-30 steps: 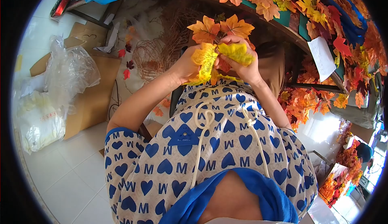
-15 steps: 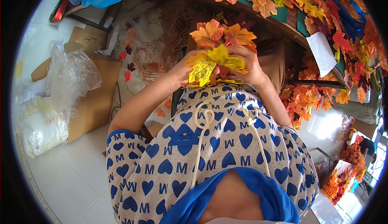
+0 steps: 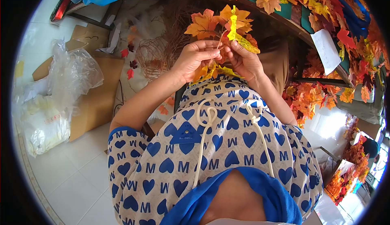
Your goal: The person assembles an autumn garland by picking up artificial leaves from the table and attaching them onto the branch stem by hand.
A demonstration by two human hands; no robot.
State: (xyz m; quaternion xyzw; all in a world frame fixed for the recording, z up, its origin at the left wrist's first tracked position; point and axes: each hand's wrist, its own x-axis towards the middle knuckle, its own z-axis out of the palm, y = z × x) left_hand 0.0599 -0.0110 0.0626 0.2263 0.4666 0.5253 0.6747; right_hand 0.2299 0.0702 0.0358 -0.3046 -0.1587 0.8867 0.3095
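Between thumb and fingertips, my left hand [image 3: 199, 58] pinches a thin brown stem of an artificial maple leaf spray. Orange maple leaves [image 3: 205, 24] fan out beyond the fingers, away from my body. My right hand [image 3: 247, 61] is closed close beside it, thumb pressed against the base of a yellow maple leaf [image 3: 245, 43], seen partly edge-on. The fingertips of both hands nearly meet at the stem. More yellow leaves [image 3: 225, 71] show below the hands, over my lap. The join of leaf and stem is hidden by the fingers.
A green table [image 3: 286, 16] edge curves across the top, with orange and red leaves heaped on it and a white paper [image 3: 326, 51] hanging at its edge. Brown stems [image 3: 152, 60] lie tangled on the floor. Cardboard [image 3: 95, 99] and a clear plastic bag [image 3: 71, 68] stand left.
The yellow leaves have turned and shifted up; one yellow leaf no longer covers my left hand. My left fingers now show pinching the stem. The orange leaves have tilted and spread.
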